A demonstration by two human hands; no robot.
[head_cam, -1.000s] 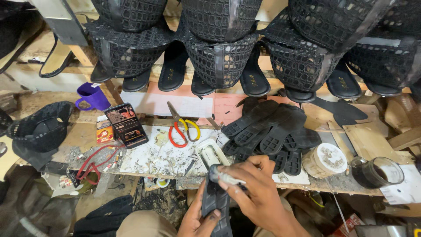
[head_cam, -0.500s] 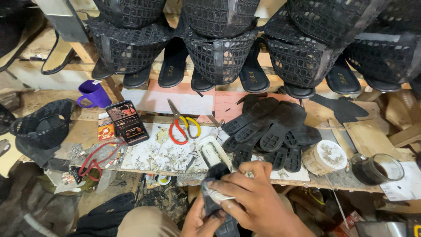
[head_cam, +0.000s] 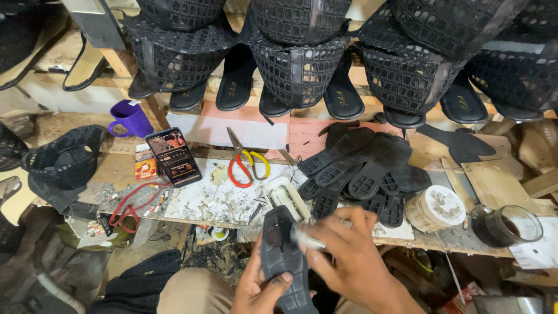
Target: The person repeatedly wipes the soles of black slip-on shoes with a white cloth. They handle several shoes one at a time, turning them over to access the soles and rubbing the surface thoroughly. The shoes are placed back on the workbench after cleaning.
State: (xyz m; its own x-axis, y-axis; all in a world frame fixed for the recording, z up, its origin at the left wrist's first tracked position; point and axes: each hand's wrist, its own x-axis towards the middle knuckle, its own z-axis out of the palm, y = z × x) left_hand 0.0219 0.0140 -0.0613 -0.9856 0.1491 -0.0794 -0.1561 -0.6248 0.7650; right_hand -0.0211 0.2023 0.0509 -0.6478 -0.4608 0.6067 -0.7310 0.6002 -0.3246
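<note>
I have a black rubber sole (head_cam: 283, 261) low in front of me, below the desk (head_cam: 453, 241) edge, tread side up. My left hand (head_cam: 256, 289) cups it from beneath, thumb pressed on the tread, so that grip is clenched on the sole. My right hand (head_cam: 349, 256) is closed on a small pale tool (head_cam: 307, 239), its tip touching the upper part of the sole; it is blurred, and I cannot tell what kind of tool it is.

As I judge it, the tool could skid off the ribbed, moulded tread toward my left thumb, which sits just beside the working line. The sole looks flexible, so it could also bend away under pressure.

On the desk, a heap of matching soles (head_cam: 360, 171) lies near a round white tin (head_cam: 435, 208) and a glass of dark liquid (head_cam: 504, 224), close enough to knock. Scissors (head_cam: 247, 163) with red and yellow handles lie on littered paper, beside a phone (head_cam: 173, 156).
</note>
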